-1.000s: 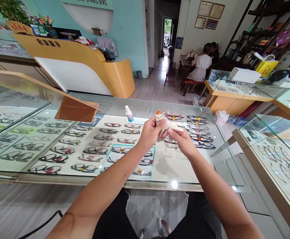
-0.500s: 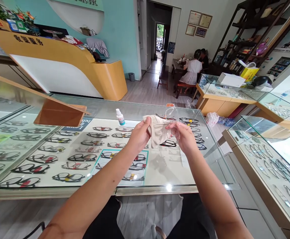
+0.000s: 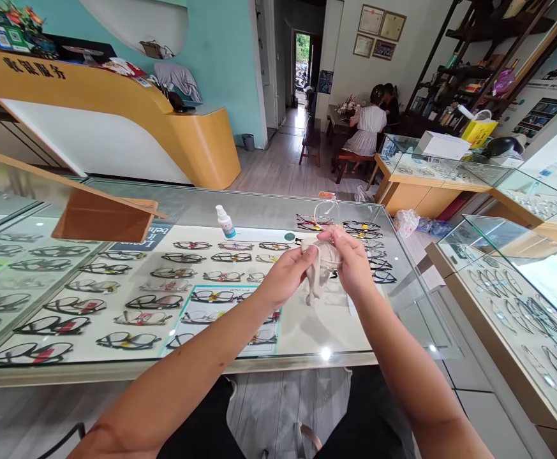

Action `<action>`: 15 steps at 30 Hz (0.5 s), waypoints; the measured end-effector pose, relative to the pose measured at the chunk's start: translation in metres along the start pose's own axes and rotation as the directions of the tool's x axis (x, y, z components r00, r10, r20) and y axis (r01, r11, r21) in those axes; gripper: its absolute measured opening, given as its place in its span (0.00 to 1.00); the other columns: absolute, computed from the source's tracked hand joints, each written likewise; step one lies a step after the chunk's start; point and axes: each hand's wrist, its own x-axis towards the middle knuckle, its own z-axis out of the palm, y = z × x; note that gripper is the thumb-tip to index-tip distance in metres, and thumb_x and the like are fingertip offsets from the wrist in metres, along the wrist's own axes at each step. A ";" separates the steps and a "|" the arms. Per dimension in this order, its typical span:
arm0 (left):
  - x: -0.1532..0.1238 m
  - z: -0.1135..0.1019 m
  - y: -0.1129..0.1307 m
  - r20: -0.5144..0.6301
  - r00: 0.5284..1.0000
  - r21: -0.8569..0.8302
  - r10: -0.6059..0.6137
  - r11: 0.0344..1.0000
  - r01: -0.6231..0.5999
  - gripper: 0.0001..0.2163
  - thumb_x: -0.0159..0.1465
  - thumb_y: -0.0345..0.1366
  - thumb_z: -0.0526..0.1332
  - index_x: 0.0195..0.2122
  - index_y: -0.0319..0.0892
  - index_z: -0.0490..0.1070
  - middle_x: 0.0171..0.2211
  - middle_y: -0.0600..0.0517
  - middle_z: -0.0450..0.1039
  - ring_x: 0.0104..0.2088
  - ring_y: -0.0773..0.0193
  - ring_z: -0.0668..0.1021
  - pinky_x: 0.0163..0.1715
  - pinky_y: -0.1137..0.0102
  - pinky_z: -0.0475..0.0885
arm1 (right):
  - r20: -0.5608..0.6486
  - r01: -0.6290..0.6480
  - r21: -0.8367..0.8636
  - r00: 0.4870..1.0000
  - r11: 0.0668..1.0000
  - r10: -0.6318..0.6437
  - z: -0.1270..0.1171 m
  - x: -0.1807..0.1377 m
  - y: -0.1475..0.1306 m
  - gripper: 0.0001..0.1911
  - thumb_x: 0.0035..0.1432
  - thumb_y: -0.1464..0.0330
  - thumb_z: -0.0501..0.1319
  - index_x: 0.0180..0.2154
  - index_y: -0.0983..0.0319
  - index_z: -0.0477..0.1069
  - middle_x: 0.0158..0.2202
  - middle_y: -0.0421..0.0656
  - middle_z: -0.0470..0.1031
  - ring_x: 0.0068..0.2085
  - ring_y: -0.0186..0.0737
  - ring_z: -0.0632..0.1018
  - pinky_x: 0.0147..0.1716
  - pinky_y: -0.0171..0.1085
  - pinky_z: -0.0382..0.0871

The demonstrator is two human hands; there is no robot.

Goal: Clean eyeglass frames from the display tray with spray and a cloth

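Note:
My left hand (image 3: 288,274) pinches a cream cleaning cloth (image 3: 313,285), whose loose end hangs down between my hands. My right hand (image 3: 355,260) grips a pair of thin-rimmed clear eyeglasses (image 3: 326,204) above the glass counter. One round lens sticks up past my fingers, beside a small orange tag (image 3: 326,194). The cloth is bunched around the lower lens and partly hides it. My hands are close together, with fingers closed. A small white spray bottle (image 3: 225,222) with a blue label stands upright on the counter, left of my hands.
Rows of eyeglasses (image 3: 173,273) lie inside the glass display counter (image 3: 259,197). A wooden-backed stand (image 3: 103,213) is at the left. More display cases (image 3: 493,268) stand to the right. Two people (image 3: 371,121) sit at a table farther back.
My left hand has moved right with the cloth, which now wraps the lower lens. My hands are closer together. The view has shifted slightly.

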 end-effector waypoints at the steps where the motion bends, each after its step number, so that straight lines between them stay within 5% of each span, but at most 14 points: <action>1: 0.000 0.000 -0.001 -0.003 1.000 0.007 0.002 1.000 -0.002 0.27 0.60 0.62 0.74 0.33 0.40 0.75 0.25 0.54 0.74 0.26 0.67 0.76 0.29 0.73 0.73 | 0.010 -0.004 -0.008 1.000 1.000 0.004 0.001 -0.001 0.001 0.21 0.69 0.48 0.64 0.40 0.55 0.86 0.49 0.46 0.74 0.51 0.49 0.76 0.52 0.43 0.73; 8: 0.003 -0.001 -0.006 -0.049 0.998 0.036 0.051 0.998 -0.049 0.28 0.61 0.64 0.71 0.29 0.41 0.74 0.19 0.54 0.71 0.19 0.68 0.71 0.21 0.73 0.66 | 0.039 0.018 -0.105 0.999 0.994 -0.014 0.004 -0.004 0.002 0.23 0.70 0.45 0.63 0.41 0.55 0.87 0.48 0.46 0.74 0.53 0.50 0.76 0.55 0.45 0.72; 15: 0.004 -0.004 -0.008 -0.099 0.993 0.066 0.058 0.996 -0.052 0.27 0.60 0.64 0.72 0.36 0.42 0.78 0.20 0.55 0.71 0.19 0.69 0.70 0.19 0.73 0.62 | 0.085 0.109 -0.164 0.992 0.980 -0.096 0.008 -0.006 -0.002 0.21 0.72 0.47 0.62 0.43 0.52 0.88 0.43 0.44 0.73 0.49 0.47 0.75 0.57 0.47 0.68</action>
